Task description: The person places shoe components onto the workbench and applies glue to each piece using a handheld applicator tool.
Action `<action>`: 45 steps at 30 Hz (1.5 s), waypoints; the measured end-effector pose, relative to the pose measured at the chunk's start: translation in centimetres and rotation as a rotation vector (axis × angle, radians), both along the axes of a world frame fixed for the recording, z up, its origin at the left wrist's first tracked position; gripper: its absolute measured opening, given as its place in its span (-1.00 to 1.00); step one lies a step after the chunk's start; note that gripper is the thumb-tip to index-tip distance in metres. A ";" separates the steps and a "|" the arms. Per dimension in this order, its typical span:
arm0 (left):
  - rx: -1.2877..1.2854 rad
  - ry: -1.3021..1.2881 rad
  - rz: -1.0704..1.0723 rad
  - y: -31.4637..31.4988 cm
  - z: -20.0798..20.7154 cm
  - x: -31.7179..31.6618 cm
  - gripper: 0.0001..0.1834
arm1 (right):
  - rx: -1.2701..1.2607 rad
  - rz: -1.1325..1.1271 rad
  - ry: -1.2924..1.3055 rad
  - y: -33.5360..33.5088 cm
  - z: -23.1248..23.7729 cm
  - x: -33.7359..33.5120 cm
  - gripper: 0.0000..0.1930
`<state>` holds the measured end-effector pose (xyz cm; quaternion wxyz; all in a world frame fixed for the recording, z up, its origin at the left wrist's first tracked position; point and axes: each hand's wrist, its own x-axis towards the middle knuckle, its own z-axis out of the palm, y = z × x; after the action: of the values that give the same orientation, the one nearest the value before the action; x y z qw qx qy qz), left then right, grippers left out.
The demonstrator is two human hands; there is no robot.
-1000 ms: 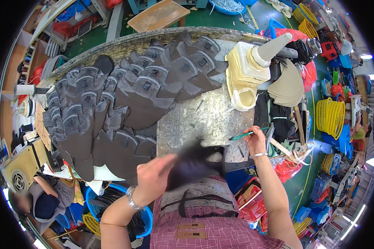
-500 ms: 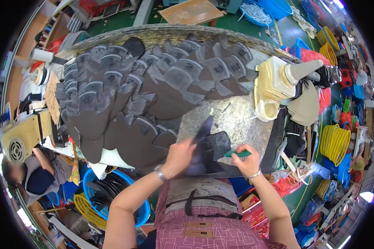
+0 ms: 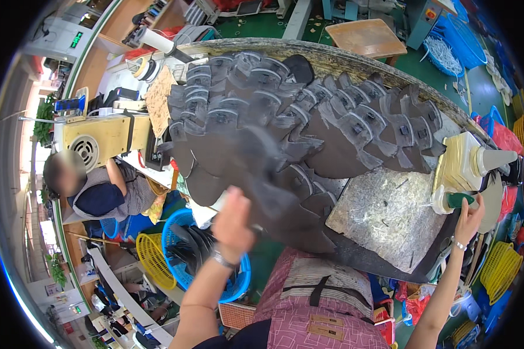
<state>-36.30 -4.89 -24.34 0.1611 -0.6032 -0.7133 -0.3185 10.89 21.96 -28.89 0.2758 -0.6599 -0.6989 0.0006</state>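
My left hand, smeared by motion, is at the front left edge of the bench beside a dark, blurred cut piece. Whether its fingers grip that piece cannot be made out. Several dark grey-brown cut pieces with curved lighter bands lie overlapped in rows behind it. At the right, my right hand is closed on a small green tool, whose tip is down at the mouth of a small cream cup. Glue-like crust coats the cup and the cream bottle with a grey cone nozzle.
A worn, whitish metal plate lies on the bench before me. Beyond the left front edge stand a blue basket of dark strips and a yellow basket. A person sits at the left near a cream machine.
My left hand has gone left, and a dark piece now blurs over the rows. My right hand has carried the green tool from the small dark patch to the cup. The view has swung left.
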 end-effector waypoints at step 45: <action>-0.600 -0.791 -0.358 4.4 -9.1 1.3 -0.49 | -0.716 0.634 0.525 -14.2 -5.6 -30.6 -0.88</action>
<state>-35.03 -0.45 -33.44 -0.3570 -0.5690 -0.6652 -0.3260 -19.71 7.78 -34.51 0.1854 -0.4471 -0.7273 0.4865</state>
